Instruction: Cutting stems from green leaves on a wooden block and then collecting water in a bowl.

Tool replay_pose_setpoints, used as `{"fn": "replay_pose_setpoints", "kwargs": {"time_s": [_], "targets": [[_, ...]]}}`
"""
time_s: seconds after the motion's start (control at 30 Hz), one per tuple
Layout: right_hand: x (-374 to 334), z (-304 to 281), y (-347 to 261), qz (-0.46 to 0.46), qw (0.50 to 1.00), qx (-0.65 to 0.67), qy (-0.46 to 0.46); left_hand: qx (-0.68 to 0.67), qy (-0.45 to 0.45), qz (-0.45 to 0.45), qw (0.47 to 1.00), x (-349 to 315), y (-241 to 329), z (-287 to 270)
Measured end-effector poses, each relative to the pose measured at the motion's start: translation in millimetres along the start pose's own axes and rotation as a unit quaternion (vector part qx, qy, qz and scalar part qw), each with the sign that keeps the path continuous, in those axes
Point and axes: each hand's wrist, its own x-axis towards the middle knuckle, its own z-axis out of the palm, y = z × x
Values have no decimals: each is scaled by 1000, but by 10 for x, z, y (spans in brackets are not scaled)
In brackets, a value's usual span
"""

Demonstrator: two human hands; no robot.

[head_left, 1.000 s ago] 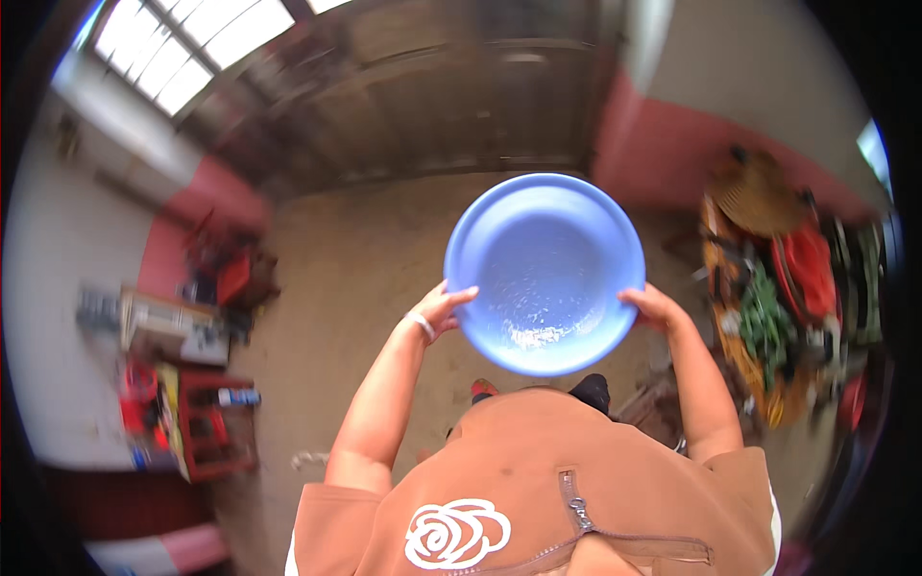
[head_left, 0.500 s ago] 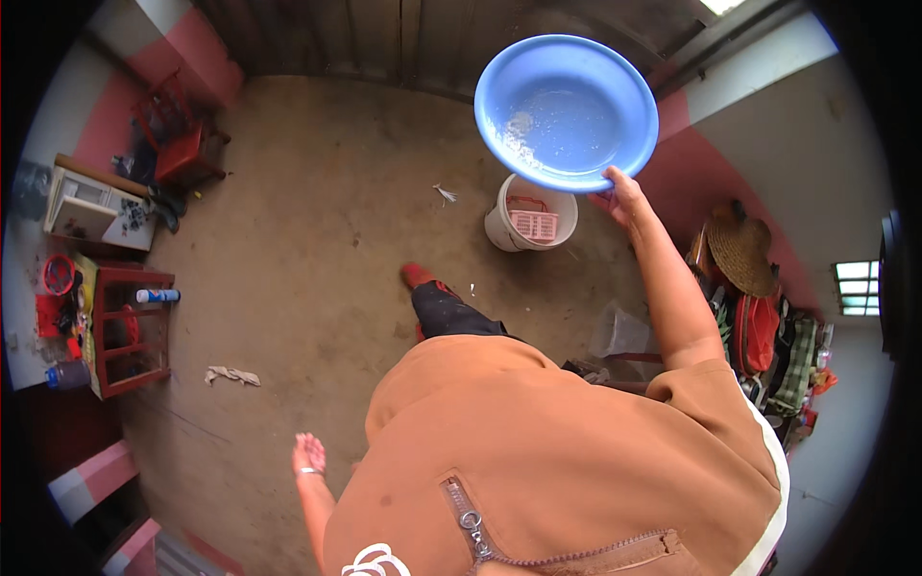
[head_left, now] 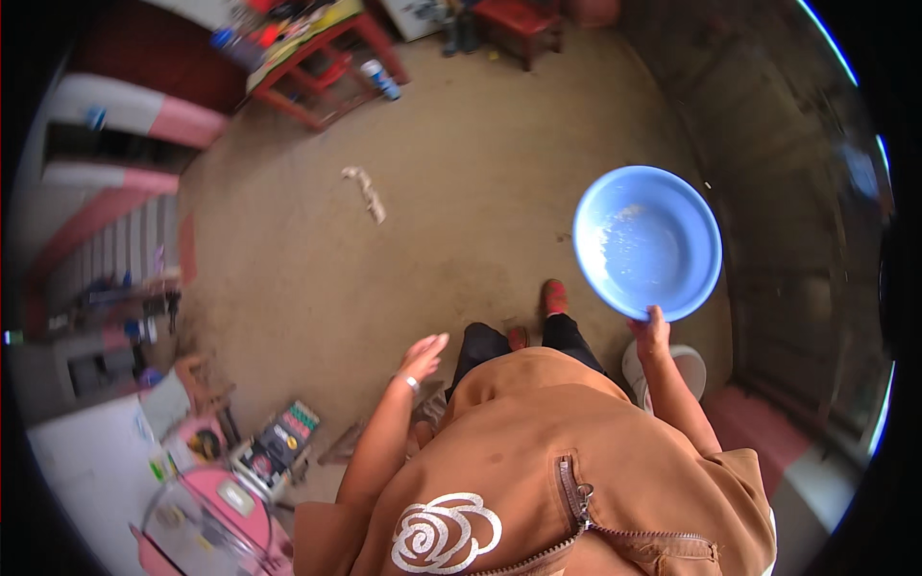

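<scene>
Held out to the right is a round blue plastic basin [head_left: 663, 245], its inside facing up, with a whitish shine or residue at its left. My right hand [head_left: 652, 331] grips its near rim, thumb over the edge and the other fingers hidden beneath. My left hand [head_left: 423, 355] is in front of my body, fingers stretched out, holding nothing; a silver bracelet [head_left: 412, 382] sits at its wrist. Partly behind my right forearm stands a white bucket [head_left: 690, 370] on the floor.
A crumpled pale cloth [head_left: 365, 195] lies on the brown floor [head_left: 461, 192]. Farther off stand a red wooden table [head_left: 317, 72], a blue-and-white can [head_left: 380, 80] and a red chair [head_left: 519, 19]. Dark panels [head_left: 778, 192] line the right. A pink-rimmed item [head_left: 216, 509] is at lower left.
My body has turned left, so the table and cloth now lie ahead. The basin stays in my right hand and appears lower. My left hand has come up in front of me.
</scene>
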Motion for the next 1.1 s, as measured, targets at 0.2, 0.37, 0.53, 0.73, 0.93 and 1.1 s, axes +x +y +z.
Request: {"fn": "replay_pose_setpoints", "kwargs": {"time_s": [0.2,0.37,0.53,0.73,0.93,1.1], "targets": [[-299,1767,12,83,954,-119,-263,-262,-145,8,954,-91,740,812],[-1205,2955,349,101,883,-232,-395,-529,-150,49,834,196,710,299],[-1600,4029,893,175,722,-413,-526,-654,-37,80,752,529,65,-931],[-1706,5576,1239,130,628,-473,-604,-578,-19,70,813,547,-841,-2627],[-2643,7244,1601,167,443,-649,-595,-530,13,79,844,480,-815,-4240],[-2893,8255,2681,187,461,-631,-595,-615,76,114,777,450,-839,-5489]]}}
